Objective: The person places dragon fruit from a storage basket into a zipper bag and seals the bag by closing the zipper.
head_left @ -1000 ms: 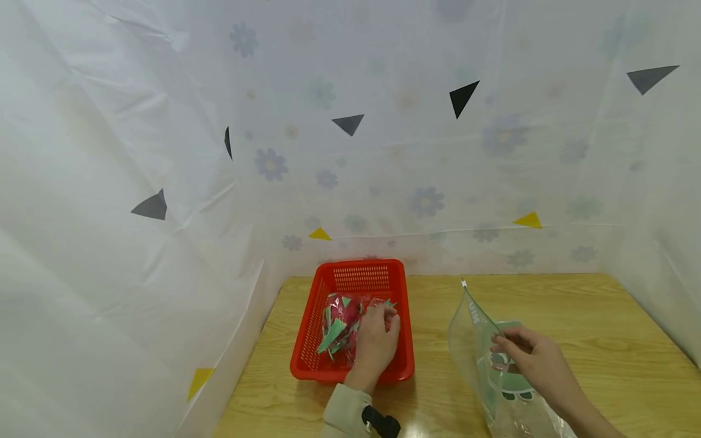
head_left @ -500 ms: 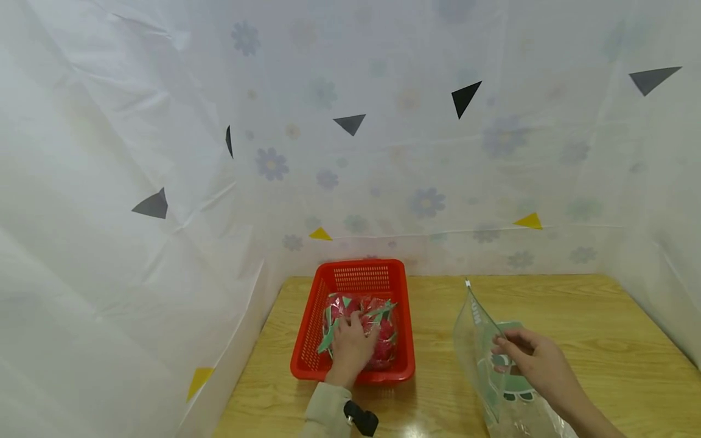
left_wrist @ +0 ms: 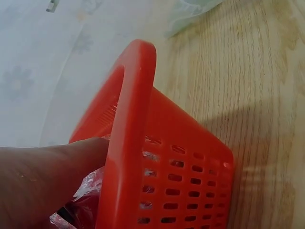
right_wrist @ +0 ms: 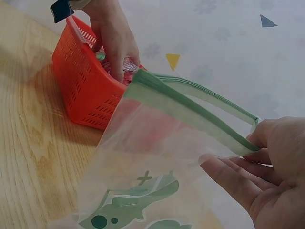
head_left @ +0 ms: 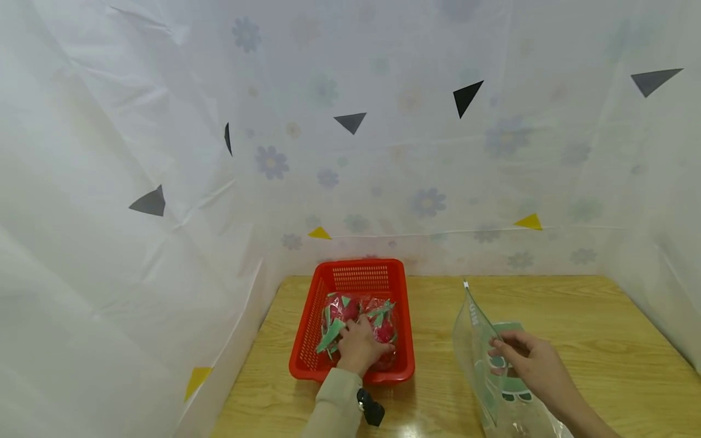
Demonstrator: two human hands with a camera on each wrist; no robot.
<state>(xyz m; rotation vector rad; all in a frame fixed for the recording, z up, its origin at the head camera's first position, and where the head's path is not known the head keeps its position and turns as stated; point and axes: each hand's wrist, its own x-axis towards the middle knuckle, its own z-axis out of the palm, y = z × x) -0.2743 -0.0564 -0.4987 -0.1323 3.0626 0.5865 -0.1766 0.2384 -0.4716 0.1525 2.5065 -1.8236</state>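
In the head view my left hand [head_left: 360, 349] is down inside a red plastic basket [head_left: 406, 304]. Its fingers are spread over pink-red items with green leaf-like pieces in clear plastic wrap [head_left: 345, 309]; what lies under the palm is hidden. The right wrist view shows those fingers pointing down past the basket's rim. My right hand [head_left: 533, 365] pinches the edge of a clear zip bag [head_left: 476, 353] with a green zip strip and a green cartoon print. The bag's mouth [right_wrist: 190, 95] gapes beside the thumb, and its lower part rests on the table.
The wood-grain table [head_left: 432, 340] meets white plastic sheeting [head_left: 438, 170] printed with flowers and triangles at the back and both sides. The basket stands left of the bag, with a strip of table between them. A black band [head_left: 370, 407] is on my left wrist.
My left hand has moved from the right-hand wrapped item toward the left and slightly back right, its fingers now spread between the items. The right hand and bag have hardly moved.
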